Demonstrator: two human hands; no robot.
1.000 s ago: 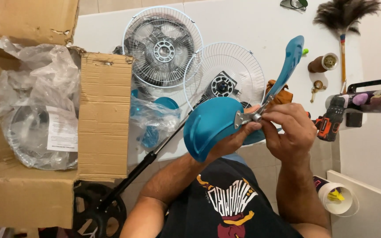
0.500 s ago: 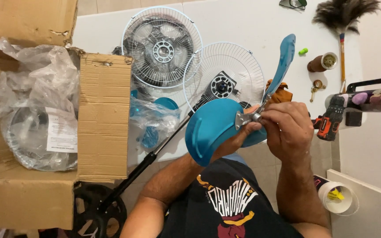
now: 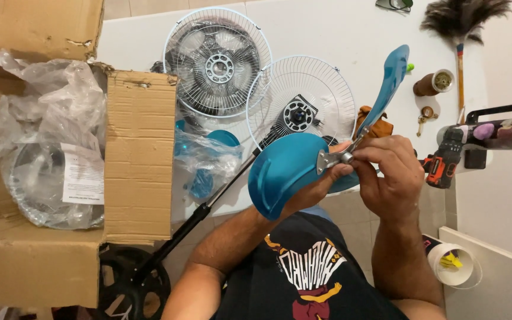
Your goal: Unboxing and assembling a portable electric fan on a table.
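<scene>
Now both hands grasp the blue fan blade (image 3: 285, 172): left hand (image 3: 318, 188) cupping beneath, right hand (image 3: 389, 175) fingers (image 3: 367, 155) pinching its metal hub (image 3: 333, 159).

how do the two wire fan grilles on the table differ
The far grille has darker, greyish wires with a pale round hub and dark parts showing through it; the near grille has thin white wires around a dark hub. The far grille lies fully in view, while the blue fan blade, held in the left hand and right hand, covers the near grille's lower edge. Both are round with radial wires, lying flat on the white table.
</scene>
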